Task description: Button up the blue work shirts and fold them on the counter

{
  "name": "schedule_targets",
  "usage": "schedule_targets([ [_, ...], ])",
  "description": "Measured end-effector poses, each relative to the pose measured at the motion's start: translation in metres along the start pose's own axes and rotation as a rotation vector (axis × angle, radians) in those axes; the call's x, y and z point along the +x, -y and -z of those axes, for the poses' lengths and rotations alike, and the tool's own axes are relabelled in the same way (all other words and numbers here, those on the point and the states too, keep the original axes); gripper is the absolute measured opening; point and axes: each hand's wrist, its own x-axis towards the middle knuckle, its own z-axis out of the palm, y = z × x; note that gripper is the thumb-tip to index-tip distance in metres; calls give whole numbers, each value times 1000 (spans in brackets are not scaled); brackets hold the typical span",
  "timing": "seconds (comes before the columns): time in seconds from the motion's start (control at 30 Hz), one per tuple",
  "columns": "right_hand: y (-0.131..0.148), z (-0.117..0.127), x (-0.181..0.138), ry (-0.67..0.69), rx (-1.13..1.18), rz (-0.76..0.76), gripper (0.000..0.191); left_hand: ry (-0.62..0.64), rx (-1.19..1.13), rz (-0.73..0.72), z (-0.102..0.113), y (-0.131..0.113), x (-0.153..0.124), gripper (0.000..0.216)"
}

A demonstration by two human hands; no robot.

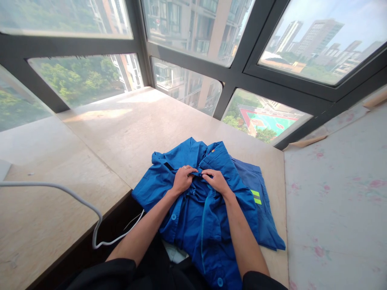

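A bright blue button-up jacket (pixel 217 241) lies spread over the sill's edge and hangs down towards my lap. My left hand (pixel 183 179) pinches the jacket's front edge near the collar. Close beside it, my right hand (pixel 216 181) has its fingertips closed on the facing edge. The two hands nearly meet, and the small spot between their fingertips is too fine to make out. Light blue buttons show lower on the jacket front. Under its right side lies a folded, duller blue garment (pixel 267 225) with a yellow-green and grey reflective strip (pixel 256 197).
A pale stone window sill (pixel 99 133) runs beneath dark-framed windows (pixel 232 76). At the left, a white cable (pixel 75 196) crosses the sill and loops over its edge. Flower-patterned wallpaper (pixel 335 201) covers the wall at the right.
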Motion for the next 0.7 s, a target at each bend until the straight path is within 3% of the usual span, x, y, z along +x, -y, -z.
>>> schedule_targets([
  [0.37,-1,-7,1,-77,-69,6,22,93,50,-13,5,1,3,31],
  [0.7,1,-5,-2,-61,-47,103,20,56,71,-34,4,-3,-1,17],
])
